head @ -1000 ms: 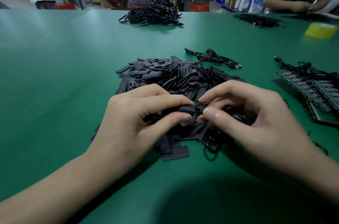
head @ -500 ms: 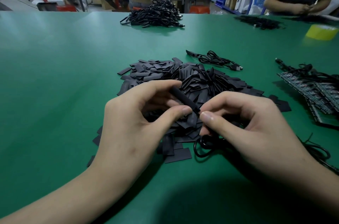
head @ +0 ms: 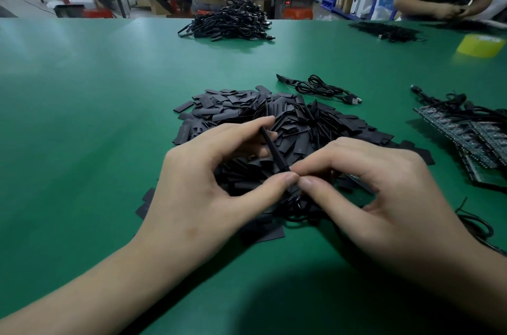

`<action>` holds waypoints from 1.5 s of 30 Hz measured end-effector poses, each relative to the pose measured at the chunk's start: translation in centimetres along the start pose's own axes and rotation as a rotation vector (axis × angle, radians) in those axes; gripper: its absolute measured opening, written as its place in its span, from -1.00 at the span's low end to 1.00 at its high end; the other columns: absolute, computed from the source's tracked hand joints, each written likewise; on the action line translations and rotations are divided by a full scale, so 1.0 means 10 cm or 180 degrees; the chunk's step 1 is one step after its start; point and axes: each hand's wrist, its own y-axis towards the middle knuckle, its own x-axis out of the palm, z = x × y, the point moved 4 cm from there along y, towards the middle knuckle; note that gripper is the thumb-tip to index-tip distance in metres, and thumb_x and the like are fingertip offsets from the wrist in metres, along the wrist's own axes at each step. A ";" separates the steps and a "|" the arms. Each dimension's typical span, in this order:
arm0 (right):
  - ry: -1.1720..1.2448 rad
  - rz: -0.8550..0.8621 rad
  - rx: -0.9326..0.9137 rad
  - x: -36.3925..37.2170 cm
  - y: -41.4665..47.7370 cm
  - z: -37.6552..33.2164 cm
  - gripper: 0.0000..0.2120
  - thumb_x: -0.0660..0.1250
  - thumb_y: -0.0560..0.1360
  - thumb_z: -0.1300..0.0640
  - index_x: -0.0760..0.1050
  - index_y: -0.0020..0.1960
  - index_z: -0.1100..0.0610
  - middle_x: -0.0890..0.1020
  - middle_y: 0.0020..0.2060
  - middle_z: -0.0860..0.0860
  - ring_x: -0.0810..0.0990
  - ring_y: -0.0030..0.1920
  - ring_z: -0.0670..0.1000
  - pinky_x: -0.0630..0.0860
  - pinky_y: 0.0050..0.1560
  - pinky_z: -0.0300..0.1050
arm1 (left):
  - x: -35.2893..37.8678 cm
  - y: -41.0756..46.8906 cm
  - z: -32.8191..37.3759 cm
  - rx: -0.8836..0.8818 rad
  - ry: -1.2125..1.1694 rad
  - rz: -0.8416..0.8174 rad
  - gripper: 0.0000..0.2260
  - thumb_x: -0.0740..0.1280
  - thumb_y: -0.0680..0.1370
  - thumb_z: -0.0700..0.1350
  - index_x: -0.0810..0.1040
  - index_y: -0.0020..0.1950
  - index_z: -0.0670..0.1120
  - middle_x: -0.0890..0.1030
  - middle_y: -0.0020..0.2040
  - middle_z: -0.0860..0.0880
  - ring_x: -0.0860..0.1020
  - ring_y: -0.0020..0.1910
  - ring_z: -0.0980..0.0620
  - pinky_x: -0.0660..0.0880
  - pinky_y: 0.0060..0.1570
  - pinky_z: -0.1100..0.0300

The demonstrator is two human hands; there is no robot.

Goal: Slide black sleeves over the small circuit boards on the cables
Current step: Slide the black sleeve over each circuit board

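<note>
Head view — left hand (head: 208, 178) tight on 1 black sleeve (head: 273, 149), right hand (head: 384, 186) tight on its cable (head: 295, 207).

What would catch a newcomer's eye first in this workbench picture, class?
At centre, the left hand pinches a tilted black sleeve while the right hand pinches the cable at its lower end, above a big pile of sleeves on the green table. Circuit boards lie at the right edge.

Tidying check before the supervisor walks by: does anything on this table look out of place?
Nothing looks damaged. Only a few flat sleeves have strayed off the sleeve pile onto the green table, beside the left hand.
</note>
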 end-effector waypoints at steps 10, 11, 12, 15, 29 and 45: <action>0.0264 -0.0417 0.0324 0.06 0.00 0.06 -0.86 0.44 0.49 -0.07 0.62 0.03 -0.10 0.62 -0.12 -0.20 0.62 -0.02 -0.14 0.47 -0.02 -0.28 | -0.10 0.02 0.08 0.0191 0.0360 0.0289 -0.59 0.55 0.41 0.02 0.65 0.23 -0.04 0.71 0.01 0.07 0.68 -0.02 0.16 0.54 0.11 0.29; 0.0176 -0.0484 0.0331 0.07 0.00 0.08 -0.84 0.43 0.49 -0.13 0.61 0.03 -0.11 0.61 -0.09 -0.22 0.61 0.00 -0.15 0.47 0.01 -0.25 | -0.11 0.02 0.08 0.0181 0.0373 0.0311 -0.59 0.54 0.41 0.02 0.66 0.22 -0.04 0.71 -0.01 0.07 0.67 -0.02 0.17 0.54 0.10 0.31; 0.0093 -0.0551 0.0339 0.07 0.00 0.09 -0.81 0.40 0.48 -0.18 0.60 0.03 -0.13 0.60 -0.08 -0.24 0.60 0.03 -0.16 0.47 0.03 -0.22 | -0.12 0.02 0.07 0.0170 0.0375 0.0336 -0.60 0.54 0.41 0.02 0.66 0.22 -0.04 0.71 -0.02 0.08 0.67 -0.03 0.18 0.53 0.10 0.33; -0.0177 -0.0742 0.0338 0.08 0.00 0.13 -0.73 0.32 0.46 -0.32 0.56 0.01 -0.17 0.55 -0.08 -0.30 0.55 0.06 -0.18 0.48 0.04 -0.16 | -0.14 0.04 0.03 0.0086 0.0280 0.0408 -0.61 0.54 0.42 0.04 0.67 0.21 -0.03 0.71 -0.02 0.10 0.68 -0.05 0.17 0.51 0.09 0.37; -0.0297 -0.0464 0.0718 -0.15 0.12 0.24 -0.77 0.32 0.48 -0.22 0.58 -0.11 -0.08 0.66 -0.27 -0.22 0.63 -0.26 -0.19 0.51 -0.20 -0.20 | -0.14 0.08 -0.22 -0.0387 -0.0157 0.0408 -0.24 0.50 0.35 0.25 0.46 0.49 0.00 0.65 0.21 0.21 0.64 0.14 0.22 0.53 0.21 0.26; -0.2164 -0.0672 0.1349 -0.22 1.55 1.56 -0.56 0.34 0.58 -0.20 0.57 0.26 0.11 0.65 0.16 0.11 0.59 0.12 0.18 0.45 -0.04 -0.03 | -0.08 0.05 -0.06 0.0381 0.1141 -0.0159 -0.57 0.26 0.63 0.07 0.34 -0.40 -0.04 0.32 -0.32 0.08 0.39 -0.28 0.05 0.33 -0.23 0.08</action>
